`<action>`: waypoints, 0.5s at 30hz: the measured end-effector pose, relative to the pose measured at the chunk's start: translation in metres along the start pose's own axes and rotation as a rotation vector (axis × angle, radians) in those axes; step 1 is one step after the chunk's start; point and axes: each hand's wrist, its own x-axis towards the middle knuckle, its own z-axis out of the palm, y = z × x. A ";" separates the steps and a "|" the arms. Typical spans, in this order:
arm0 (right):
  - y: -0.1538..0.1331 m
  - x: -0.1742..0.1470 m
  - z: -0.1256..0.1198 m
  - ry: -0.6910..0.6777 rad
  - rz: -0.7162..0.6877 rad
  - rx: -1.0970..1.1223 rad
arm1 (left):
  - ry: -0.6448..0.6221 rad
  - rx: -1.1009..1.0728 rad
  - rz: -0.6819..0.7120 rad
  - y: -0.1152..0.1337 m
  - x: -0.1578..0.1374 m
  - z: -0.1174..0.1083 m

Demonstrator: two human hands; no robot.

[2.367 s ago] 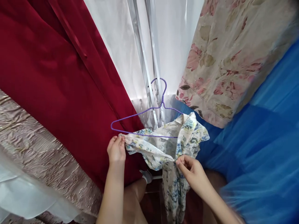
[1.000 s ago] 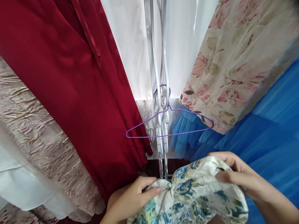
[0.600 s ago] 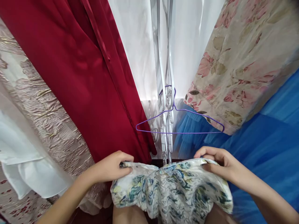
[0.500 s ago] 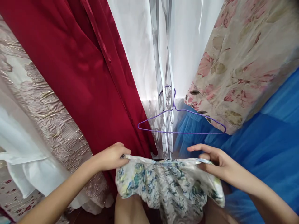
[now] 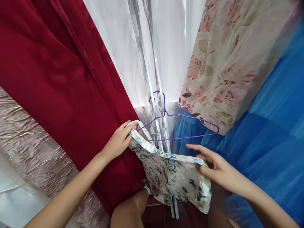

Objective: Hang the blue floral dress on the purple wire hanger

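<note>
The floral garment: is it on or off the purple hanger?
Partly on, it seems: the left end of the purple hanger lies inside the floral garment near the left hand; the right end is outside.

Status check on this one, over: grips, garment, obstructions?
Left grip on left edge of blue-floral garment; right grip pinching its right edge. Purple hanger: left end inside garment opening, right end outside. Red fabric close behind left grip; contact unclear.

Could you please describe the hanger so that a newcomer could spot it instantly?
Start at the white cloth between the red cloth and the pink-flowered fabric. Low before it, the hanger has one end inside the opening of the floral garment. Unlike its neighbours, it is a thin purple outline.
</note>
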 end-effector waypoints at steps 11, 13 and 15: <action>0.017 0.038 -0.078 0.700 -0.298 -0.259 | 0.032 -0.964 -0.465 0.060 0.028 0.041; 0.025 0.049 -0.095 0.748 -0.375 -0.352 | 0.011 -0.900 -0.450 0.061 0.024 0.033; 0.031 0.058 -0.109 0.762 -0.467 -0.500 | -0.027 -0.829 -0.439 0.061 0.020 0.023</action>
